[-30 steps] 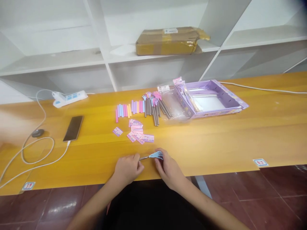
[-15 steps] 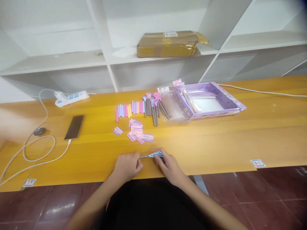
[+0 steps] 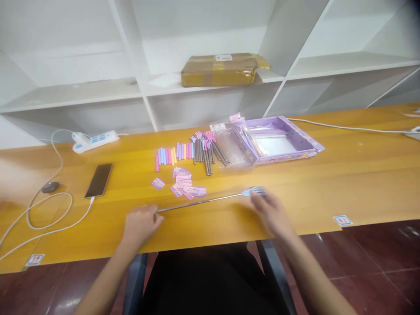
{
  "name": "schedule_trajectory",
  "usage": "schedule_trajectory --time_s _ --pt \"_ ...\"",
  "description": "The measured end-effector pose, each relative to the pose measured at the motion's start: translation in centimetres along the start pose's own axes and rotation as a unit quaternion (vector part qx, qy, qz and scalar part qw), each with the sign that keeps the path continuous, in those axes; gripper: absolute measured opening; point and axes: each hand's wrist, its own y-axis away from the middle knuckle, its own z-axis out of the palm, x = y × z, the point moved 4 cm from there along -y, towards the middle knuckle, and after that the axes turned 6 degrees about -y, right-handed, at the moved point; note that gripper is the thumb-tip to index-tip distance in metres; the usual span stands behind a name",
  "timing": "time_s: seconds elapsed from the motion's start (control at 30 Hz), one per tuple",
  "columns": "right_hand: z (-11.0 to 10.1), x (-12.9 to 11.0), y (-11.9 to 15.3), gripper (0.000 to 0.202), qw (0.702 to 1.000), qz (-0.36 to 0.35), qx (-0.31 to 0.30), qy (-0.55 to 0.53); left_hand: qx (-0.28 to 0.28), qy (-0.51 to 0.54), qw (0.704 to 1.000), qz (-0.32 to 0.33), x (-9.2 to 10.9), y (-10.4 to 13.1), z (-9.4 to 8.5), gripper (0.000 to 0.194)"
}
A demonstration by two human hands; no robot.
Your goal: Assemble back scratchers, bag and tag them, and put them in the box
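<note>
phone (image 3: 99, 180) 1 | power strip (image 3: 96, 142) 1 | box (image 3: 218, 71) 1 | tray (image 3: 285, 155) 1 | number stickers (image 3: 343, 220) 2 | tubes (image 3: 172, 156) over 12 | scratchers (image 3: 207, 163), cards (image 3: 184, 180) several, overlapping

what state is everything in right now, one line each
silver telescopic rod with light blue claw head: extended
left hand: closed on its handle end
right hand: closed on its head
grey-handled claw-headed sticks: collapsed, piled
purple patterned box: open
black-screened phone: screen dark, cable plugged in
brown taped carton: torn at its right end
white power strip: cannot tell if on
</note>
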Motion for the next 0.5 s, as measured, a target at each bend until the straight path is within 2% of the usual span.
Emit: schedule_trajectory --time_s 0.1,0.13,0.2,0.27,0.4,0.5 --pt "-7.2 0.5 -2.3 0.054 0.996 0.002 0.086 -0.037 -0.019 -0.021 1.000 0.011 -5.9 -0.1 1.4 0.024" --pt "-8.9 0.7 -2.7 0.058 0.995 0.002 0.091 -0.035 -0.021 -0.022 0.999 0.022 -7.2 0.0 1.8 0.024" --pt "-11.0 0.8 -2.9 0.061 0.996 0.002 0.091 -0.012 -0.023 -0.025 0.998 0.045 -8.7 0.2 2.5 0.025" --pt "-11.6 0.8 -2.6 0.061 0.996 -0.001 0.088 0.016 -0.020 -0.022 0.998 0.054 -8.9 0.4 2.8 0.025" --pt "-10.3 1.6 -1.8 0.059 0.995 -0.003 0.070 0.076 -0.007 -0.005 0.999 0.040 -8.1 0.4 2.9 0.025" --pt "-10.0 2.8 -1.7 0.054 0.976 -0.032 0.153 0.153 -0.005 -0.005 1.000 0.026 -7.7 0.4 2.9 0.024"
